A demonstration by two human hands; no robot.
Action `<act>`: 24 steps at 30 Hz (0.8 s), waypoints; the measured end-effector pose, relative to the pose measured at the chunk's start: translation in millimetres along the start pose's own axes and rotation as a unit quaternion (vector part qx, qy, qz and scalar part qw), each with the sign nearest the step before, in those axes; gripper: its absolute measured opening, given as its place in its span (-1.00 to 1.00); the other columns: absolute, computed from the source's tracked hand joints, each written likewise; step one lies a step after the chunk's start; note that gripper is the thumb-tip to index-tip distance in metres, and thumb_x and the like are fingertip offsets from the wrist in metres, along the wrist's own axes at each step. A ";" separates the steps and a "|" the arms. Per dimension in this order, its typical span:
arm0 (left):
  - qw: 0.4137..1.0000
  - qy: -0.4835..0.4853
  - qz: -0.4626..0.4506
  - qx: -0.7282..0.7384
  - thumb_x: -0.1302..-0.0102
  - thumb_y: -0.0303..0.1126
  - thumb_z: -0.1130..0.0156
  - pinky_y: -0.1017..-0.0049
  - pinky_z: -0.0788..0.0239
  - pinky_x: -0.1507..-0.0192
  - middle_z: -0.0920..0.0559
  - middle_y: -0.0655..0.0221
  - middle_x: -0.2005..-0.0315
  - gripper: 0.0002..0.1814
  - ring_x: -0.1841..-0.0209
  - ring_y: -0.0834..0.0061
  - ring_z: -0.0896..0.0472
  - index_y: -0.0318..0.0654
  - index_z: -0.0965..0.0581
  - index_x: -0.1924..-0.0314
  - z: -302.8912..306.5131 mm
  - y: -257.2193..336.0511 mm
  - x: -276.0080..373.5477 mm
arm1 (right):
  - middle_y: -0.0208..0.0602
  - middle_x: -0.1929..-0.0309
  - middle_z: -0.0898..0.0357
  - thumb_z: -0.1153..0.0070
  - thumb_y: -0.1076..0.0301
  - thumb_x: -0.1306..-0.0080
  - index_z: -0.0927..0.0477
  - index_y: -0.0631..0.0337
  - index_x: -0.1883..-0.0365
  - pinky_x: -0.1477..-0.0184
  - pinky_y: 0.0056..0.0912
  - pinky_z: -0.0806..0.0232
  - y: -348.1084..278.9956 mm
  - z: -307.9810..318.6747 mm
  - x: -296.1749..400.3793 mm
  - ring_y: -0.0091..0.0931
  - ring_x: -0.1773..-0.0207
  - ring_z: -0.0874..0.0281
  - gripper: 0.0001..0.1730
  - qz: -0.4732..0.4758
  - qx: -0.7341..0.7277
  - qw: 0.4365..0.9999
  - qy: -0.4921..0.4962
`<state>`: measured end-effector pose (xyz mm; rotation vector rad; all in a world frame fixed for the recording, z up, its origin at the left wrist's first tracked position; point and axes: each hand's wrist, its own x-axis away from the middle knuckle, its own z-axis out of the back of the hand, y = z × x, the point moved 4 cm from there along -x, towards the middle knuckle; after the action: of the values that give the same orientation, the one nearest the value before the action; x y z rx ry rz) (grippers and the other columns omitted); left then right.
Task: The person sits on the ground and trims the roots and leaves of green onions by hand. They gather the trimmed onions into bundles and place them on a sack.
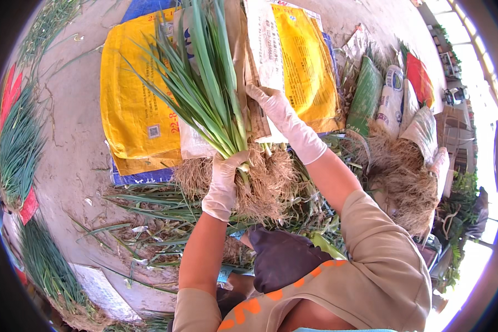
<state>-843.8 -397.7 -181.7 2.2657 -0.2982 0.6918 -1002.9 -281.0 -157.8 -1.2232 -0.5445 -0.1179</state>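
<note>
My left hand [223, 182], in a thin white glove, is closed around the lower stalks of a bunch of green onions [222, 103]. Their green leaves fan out away from me, and pale brown roots [259, 199] hang at the near end. In a matching glove, my right hand [280, 114] grips the edge of a white and brown woven sack [263, 50] just right of the bunch. More roots and white stalk ends [280, 159] stick out beneath that sack. Under it all lies a flattened yellow printed sack [139, 91], partly covered by the onions.
Onion bundles wrapped in sacks, one green [364, 97], lie at the right with bushy roots [411, 195] facing me. Tied green onion bundles [18, 145] line the left side. Loose leaves and trimmings [157, 207] litter the concrete floor [72, 137] near my legs.
</note>
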 end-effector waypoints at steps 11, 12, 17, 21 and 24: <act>0.999 0.046 -0.002 0.010 -0.10 -0.47 -0.31 0.54 -0.54 0.55 -0.66 0.22 0.27 -0.60 0.43 0.47 -0.65 -0.42 -0.49 0.03 1.1 13.6 25.7 | -0.26 0.33 -0.61 -0.26 0.18 -0.22 -0.61 0.34 0.18 0.20 -0.38 -0.38 43.7 -3.7 -44.6 -0.50 0.27 -0.51 -0.62 -0.030 0.178 0.983 -0.014; 0.995 0.045 0.058 -0.063 -0.12 -0.35 -0.31 0.60 -0.46 0.68 -0.63 0.25 0.38 -0.61 0.55 0.57 -0.60 -0.38 -0.50 0.08 0.0 30.5 46.2 | -0.25 0.33 -0.61 -0.25 0.17 -0.22 -0.61 0.31 0.20 0.19 -0.38 -0.38 45.8 -2.4 -46.5 -0.50 0.27 -0.51 -0.64 -0.034 0.061 0.997 -0.014; 0.984 0.125 0.008 -0.127 -0.08 -0.27 -0.31 0.53 -0.42 0.26 -0.56 0.26 0.19 -0.32 0.23 0.54 -0.54 -0.37 -0.37 -0.20 34.1 56.0 143.2 | -0.24 0.32 -0.60 -0.20 0.10 -0.26 -0.60 0.19 0.25 0.11 -0.34 -0.41 9.9 32.2 -29.4 -0.46 0.23 -0.52 -0.68 0.075 -0.212 0.973 0.054; 0.962 0.214 -0.018 -0.167 -0.12 -0.25 -0.26 0.50 -0.41 0.22 -0.53 0.24 0.14 -0.34 0.19 0.50 -0.53 -0.34 -0.36 -0.22 63.6 66.2 234.0 | -0.28 0.33 -0.59 -0.13 0.14 -0.31 -0.59 0.23 0.21 0.17 -0.31 -0.43 -89.8 80.2 72.8 -0.43 0.27 -0.53 -0.69 -0.055 -0.275 0.954 0.106; 0.946 0.265 -0.051 -0.182 -0.14 -0.23 -0.23 0.48 -0.41 0.19 -0.51 0.22 0.11 -0.35 0.15 0.47 -0.52 -0.32 -0.35 -0.23 62.3 58.8 277.7 | -0.18 0.30 -0.62 -0.06 0.14 -0.34 -0.64 0.28 0.16 0.19 -0.35 -0.41 -85.8 101.6 72.7 -0.45 0.27 -0.53 -0.64 0.093 -0.257 0.957 0.094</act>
<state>-613.3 -485.1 -27.8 1.6592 -0.0392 1.0608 -1005.6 -203.7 -27.5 -1.7428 -0.2301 -0.2230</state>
